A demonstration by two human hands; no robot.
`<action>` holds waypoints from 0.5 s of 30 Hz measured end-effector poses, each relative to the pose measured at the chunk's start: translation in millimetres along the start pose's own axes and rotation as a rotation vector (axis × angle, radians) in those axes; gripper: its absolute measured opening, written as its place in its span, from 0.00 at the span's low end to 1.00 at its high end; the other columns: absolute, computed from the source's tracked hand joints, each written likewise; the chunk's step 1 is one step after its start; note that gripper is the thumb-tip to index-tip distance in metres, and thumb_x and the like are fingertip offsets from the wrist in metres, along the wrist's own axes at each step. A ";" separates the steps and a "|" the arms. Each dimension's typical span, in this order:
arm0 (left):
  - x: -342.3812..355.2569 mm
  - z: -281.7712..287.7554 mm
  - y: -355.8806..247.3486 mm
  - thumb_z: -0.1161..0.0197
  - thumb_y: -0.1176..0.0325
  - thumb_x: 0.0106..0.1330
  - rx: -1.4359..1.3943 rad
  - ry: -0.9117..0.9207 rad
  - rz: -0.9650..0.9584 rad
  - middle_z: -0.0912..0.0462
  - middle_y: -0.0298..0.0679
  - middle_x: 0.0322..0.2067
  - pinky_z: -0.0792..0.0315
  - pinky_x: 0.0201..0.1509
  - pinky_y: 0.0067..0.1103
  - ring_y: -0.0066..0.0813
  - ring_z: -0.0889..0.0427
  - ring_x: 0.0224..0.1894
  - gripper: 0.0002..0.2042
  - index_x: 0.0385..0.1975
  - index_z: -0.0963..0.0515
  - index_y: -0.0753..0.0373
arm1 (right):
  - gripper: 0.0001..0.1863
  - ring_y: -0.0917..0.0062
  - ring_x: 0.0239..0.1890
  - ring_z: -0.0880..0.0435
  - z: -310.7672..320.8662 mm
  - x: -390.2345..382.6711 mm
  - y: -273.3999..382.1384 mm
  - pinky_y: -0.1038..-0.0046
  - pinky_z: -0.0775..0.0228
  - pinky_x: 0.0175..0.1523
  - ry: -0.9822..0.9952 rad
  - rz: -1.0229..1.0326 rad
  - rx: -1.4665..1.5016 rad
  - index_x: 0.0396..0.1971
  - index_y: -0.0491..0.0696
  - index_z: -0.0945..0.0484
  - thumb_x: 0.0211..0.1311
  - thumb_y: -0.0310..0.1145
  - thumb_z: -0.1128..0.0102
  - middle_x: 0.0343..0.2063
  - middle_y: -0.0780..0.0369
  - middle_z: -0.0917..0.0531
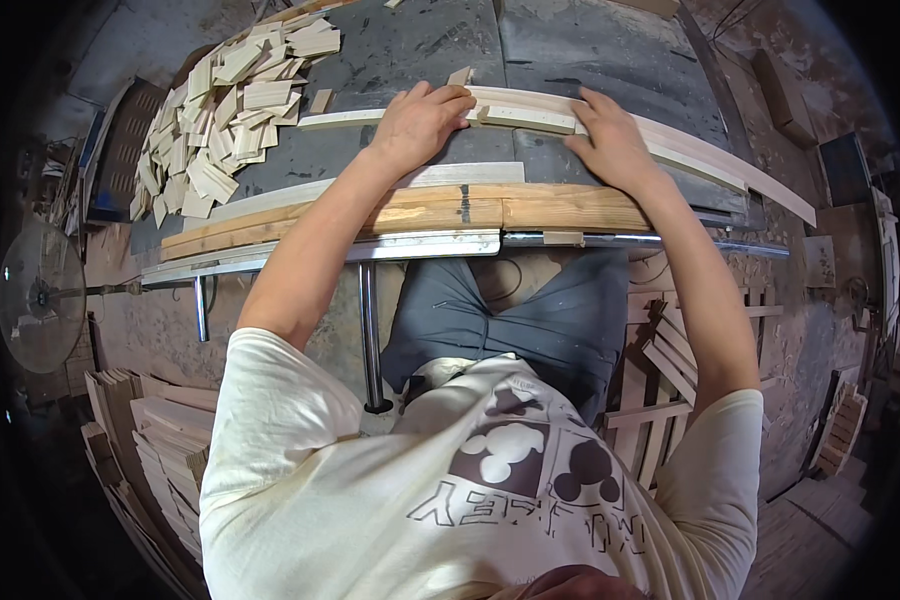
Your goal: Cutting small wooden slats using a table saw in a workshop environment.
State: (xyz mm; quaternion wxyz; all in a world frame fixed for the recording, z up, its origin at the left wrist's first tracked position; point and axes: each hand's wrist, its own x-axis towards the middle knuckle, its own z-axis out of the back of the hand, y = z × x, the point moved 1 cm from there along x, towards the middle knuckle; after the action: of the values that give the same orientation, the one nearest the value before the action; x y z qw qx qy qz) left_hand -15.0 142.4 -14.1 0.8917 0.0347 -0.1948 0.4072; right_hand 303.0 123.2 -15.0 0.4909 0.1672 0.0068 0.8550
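Observation:
A long pale wooden strip (pixel 530 112) lies across the dark grey worktable (pixel 560 45), running from the left of centre out past the right side. My left hand (pixel 420 120) presses on its left part, fingers curled over the strip's far edge. Farther right on the same strip, my right hand (pixel 610 140) lies flat with fingers spread. A short wood block (pixel 459 76) stands just behind my left fingers. Whether either hand truly grips the strip is unclear.
A heap of several small pale wood offcuts (pixel 220 110) covers the table's left part. Brown wooden planks (pixel 420 210) and a metal rail (pixel 420 245) line the near edge. Stacked boards (pixel 160 450) stand on the floor at left, wooden slat frames (pixel 670 370) at right.

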 end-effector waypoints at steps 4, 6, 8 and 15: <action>1.8 -5.9 7.9 0.36 0.63 0.70 0.007 0.001 -0.008 0.18 0.29 0.56 0.24 0.53 0.32 0.38 0.21 0.47 0.15 0.55 0.17 0.53 | 0.29 0.55 0.72 0.33 -1.9 -10.8 -22.2 0.59 0.41 0.75 0.059 -0.097 -0.043 0.65 0.43 0.25 0.69 0.41 0.38 0.69 0.50 0.28; 5.0 -8.8 10.9 0.37 0.63 0.71 0.011 0.018 0.007 0.18 0.29 0.57 0.24 0.54 0.33 0.38 0.21 0.48 0.15 0.56 0.17 0.53 | 0.29 0.56 0.72 0.33 -4.2 -6.6 -24.5 0.59 0.41 0.75 0.056 -0.096 -0.063 0.65 0.43 0.25 0.69 0.42 0.38 0.69 0.50 0.28; 3.8 -15.8 10.6 0.37 0.63 0.70 0.007 0.005 0.012 0.18 0.27 0.56 0.25 0.54 0.33 0.38 0.21 0.49 0.15 0.55 0.17 0.52 | 0.29 0.54 0.70 0.30 -11.6 -9.8 -27.3 0.60 0.39 0.74 0.020 -0.069 -0.067 0.65 0.41 0.25 0.69 0.41 0.38 0.67 0.49 0.27; -7.4 -27.9 6.2 0.40 0.62 0.73 0.043 0.052 0.093 0.19 0.26 0.58 0.26 0.57 0.34 0.39 0.23 0.52 0.15 0.57 0.17 0.50 | 0.30 0.59 0.74 0.35 -29.4 -14.0 -27.6 0.60 0.43 0.77 0.094 -0.135 -0.045 0.67 0.45 0.27 0.70 0.44 0.39 0.71 0.52 0.30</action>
State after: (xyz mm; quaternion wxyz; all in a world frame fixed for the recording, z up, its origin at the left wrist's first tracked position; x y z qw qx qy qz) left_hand -15.1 147.4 -43.2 0.8756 0.0341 -0.1641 0.4530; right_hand 324.0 130.2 -51.6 0.5500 0.1152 0.0218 0.8269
